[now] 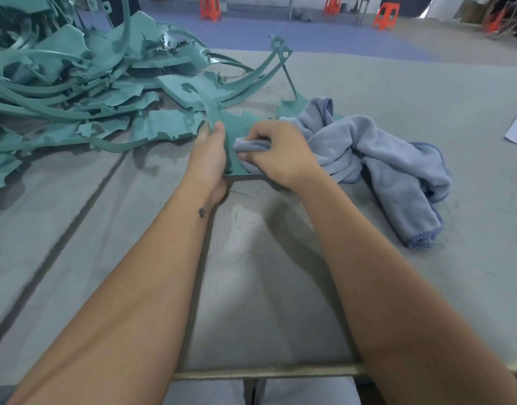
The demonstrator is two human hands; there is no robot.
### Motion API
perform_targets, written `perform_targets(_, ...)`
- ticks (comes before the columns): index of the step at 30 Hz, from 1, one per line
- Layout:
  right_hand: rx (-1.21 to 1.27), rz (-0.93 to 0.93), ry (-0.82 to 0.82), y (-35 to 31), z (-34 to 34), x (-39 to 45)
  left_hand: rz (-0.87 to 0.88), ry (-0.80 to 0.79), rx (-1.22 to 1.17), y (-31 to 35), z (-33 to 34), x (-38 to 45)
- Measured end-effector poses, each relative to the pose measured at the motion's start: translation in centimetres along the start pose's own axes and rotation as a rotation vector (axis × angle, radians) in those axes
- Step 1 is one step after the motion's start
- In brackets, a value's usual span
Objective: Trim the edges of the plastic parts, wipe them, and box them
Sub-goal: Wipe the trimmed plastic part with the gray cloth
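Fingers first: on our right hand the fingers are curled tight round a bunched bit of the blue cloth, and they press it down on the green plastic part. On our left hand the thumb and fingers pinch the thin curved strip that stands up from that same part. We think the left hand holds the part so it cannot slide while the right hand rubs it clean.

Now from big to small. We see the grey counter under it all. We see the big pile of green plastic parts far to our left, most likely waiting for a turn. The rest of the cloth trails off to our right, close by so we can grab more of it.

The part we wipe lies flat between our 2 hands. Its flat side touches the cloth under the right fingers, and its near edge sits just by our left palm. We see no box yet.
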State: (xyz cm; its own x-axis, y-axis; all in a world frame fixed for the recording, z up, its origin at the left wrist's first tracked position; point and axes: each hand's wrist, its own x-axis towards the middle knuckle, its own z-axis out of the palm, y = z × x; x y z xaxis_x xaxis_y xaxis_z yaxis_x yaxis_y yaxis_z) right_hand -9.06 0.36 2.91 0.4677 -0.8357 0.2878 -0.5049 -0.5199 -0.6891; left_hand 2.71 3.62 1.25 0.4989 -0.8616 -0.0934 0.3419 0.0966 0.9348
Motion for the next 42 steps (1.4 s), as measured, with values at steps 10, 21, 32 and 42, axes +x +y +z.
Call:
perform_targets(10, -0.326, 0.111, 0.094, 0.8, -1.7, -0.7, 0.03, 0.011, -0.005, 0.1, 0.0, -0.1)
perform_targets(21, -0.173, -0.084, -0.08, -1.0, -0.1, -0.8, 0.037, -0.017, -0.045, 0.2, -0.1, -0.4)
perform_targets(32, -0.274, 0.216, 0.214, 2.8, -1.9, 0.3, 0.107, -0.005, 0.019, 1.0, -1.0, 0.3)
perform_targets(42, 0.472, 0.145, 0.943, 2.2, -4.1, 0.1, 0.194, -0.078, -0.033, 1.9, -1.0, -0.2)
